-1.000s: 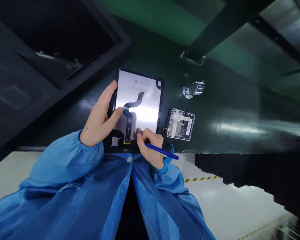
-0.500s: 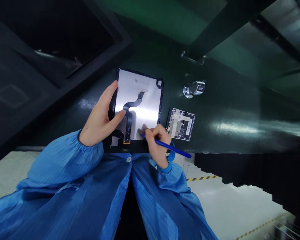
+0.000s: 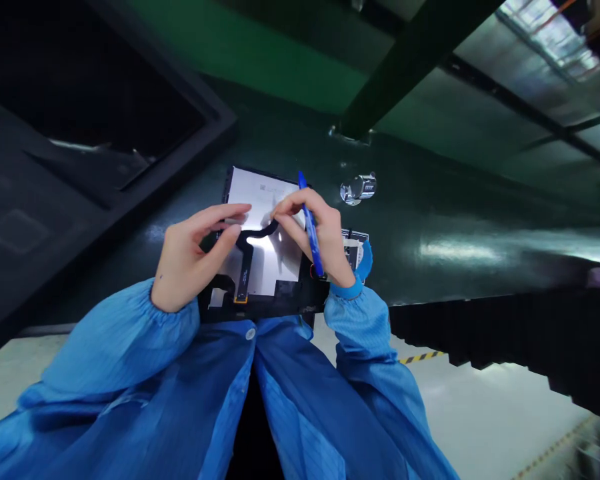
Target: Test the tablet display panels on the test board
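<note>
A tablet-like screen panel with a silvery back and black frame lies on the dark bench close to my body. A black flex cable runs over that back. With thumb and fingertips, my right hand pinches the cable's upper end. A blue pen-like tool is tucked across the same hand, pointing up and away. Over the panel's left side hovers my left hand, thumb and fingers apart, next to the cable's bend. Whether its thumb touches the cable, I cannot tell.
Right of the panel lies a small circuit board module, partly behind my right wrist. Beyond it is a shiny metal cylinder. A large dark monitor-like object fills the upper left, and a dark post rises from the bench.
My right hand has moved up from the panel's lower edge to the cable end, pinching it, and the pen has swung upright. My left hand has come off the panel's left edge.
</note>
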`<move>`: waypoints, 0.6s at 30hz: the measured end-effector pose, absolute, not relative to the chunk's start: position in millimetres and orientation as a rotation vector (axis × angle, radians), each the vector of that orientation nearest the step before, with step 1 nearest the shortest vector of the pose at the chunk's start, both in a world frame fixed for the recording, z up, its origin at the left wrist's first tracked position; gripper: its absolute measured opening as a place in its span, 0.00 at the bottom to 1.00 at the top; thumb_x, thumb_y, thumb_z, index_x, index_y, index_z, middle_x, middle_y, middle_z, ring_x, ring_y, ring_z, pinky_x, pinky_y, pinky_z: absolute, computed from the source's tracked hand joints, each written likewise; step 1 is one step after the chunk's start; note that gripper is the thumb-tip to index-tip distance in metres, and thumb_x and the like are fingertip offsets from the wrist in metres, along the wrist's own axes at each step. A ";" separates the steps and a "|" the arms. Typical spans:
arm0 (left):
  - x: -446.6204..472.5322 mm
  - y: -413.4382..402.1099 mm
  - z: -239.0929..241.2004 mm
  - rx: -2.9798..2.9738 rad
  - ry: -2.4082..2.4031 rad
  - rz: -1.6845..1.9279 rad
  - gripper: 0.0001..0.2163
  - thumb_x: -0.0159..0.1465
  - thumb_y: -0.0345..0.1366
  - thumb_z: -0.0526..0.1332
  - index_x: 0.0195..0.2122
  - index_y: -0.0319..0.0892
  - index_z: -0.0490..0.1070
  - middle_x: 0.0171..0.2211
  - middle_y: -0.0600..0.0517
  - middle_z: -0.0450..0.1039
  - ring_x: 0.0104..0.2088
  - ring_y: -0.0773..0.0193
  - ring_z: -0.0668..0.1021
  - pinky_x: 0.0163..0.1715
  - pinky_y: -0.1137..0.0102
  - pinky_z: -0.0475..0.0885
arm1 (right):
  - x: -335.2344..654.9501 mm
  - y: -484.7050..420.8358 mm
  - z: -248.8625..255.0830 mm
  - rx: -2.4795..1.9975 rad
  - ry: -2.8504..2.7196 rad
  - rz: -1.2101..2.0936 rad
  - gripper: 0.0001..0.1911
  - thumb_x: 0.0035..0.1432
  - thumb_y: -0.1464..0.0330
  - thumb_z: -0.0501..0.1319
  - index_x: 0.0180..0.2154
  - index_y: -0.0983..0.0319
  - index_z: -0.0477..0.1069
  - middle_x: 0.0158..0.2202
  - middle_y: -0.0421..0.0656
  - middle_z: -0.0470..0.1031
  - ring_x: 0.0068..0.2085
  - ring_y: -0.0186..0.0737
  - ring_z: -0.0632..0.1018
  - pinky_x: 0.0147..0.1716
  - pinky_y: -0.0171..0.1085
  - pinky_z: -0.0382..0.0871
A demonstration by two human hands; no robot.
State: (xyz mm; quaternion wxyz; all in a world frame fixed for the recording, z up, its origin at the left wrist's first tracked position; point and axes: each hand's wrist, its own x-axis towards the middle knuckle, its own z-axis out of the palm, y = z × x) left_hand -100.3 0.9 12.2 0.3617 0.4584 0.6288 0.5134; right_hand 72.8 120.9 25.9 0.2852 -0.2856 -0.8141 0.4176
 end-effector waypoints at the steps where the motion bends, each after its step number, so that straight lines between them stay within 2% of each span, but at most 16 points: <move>1: -99.2 4.1 19.6 1.143 1.565 1.285 0.14 0.65 0.39 0.65 0.51 0.45 0.79 0.48 0.48 0.81 0.46 0.56 0.82 0.52 0.62 0.77 | 78.7 116.5 34.6 -0.677 -2.178 1.133 0.02 0.65 0.69 0.63 0.37 0.58 0.72 0.37 0.39 0.79 0.40 0.36 0.78 0.46 0.40 0.72; 4: -94.8 14.6 39.0 1.070 1.321 1.129 0.09 0.59 0.37 0.70 0.41 0.47 0.83 0.36 0.52 0.83 0.36 0.59 0.84 0.40 0.70 0.81 | 98.2 106.5 56.8 -0.410 -2.154 1.193 0.03 0.67 0.69 0.62 0.37 0.57 0.71 0.37 0.37 0.81 0.39 0.35 0.78 0.47 0.42 0.72; 6: -90.0 20.9 45.7 1.017 1.169 1.058 0.07 0.55 0.34 0.72 0.36 0.49 0.84 0.31 0.55 0.83 0.32 0.62 0.83 0.35 0.74 0.80 | 109.1 103.1 62.9 -0.320 -2.121 1.191 0.04 0.67 0.69 0.62 0.36 0.57 0.71 0.36 0.37 0.81 0.39 0.35 0.78 0.46 0.41 0.72; 11: -77.1 26.2 40.0 0.904 0.916 0.914 0.08 0.53 0.32 0.73 0.34 0.49 0.84 0.32 0.55 0.83 0.32 0.66 0.83 0.36 0.79 0.77 | 126.1 95.8 57.3 -0.310 -2.087 1.158 0.14 0.69 0.63 0.60 0.29 0.59 0.70 0.33 0.40 0.82 0.36 0.34 0.78 0.41 0.39 0.72; 18: -65.3 30.5 30.2 0.998 0.947 0.870 0.05 0.54 0.35 0.71 0.33 0.44 0.83 0.30 0.50 0.82 0.30 0.63 0.82 0.34 0.74 0.77 | 132.7 95.0 46.7 -0.395 -2.155 1.094 0.18 0.69 0.58 0.58 0.27 0.56 0.65 0.28 0.37 0.83 0.30 0.35 0.78 0.38 0.40 0.72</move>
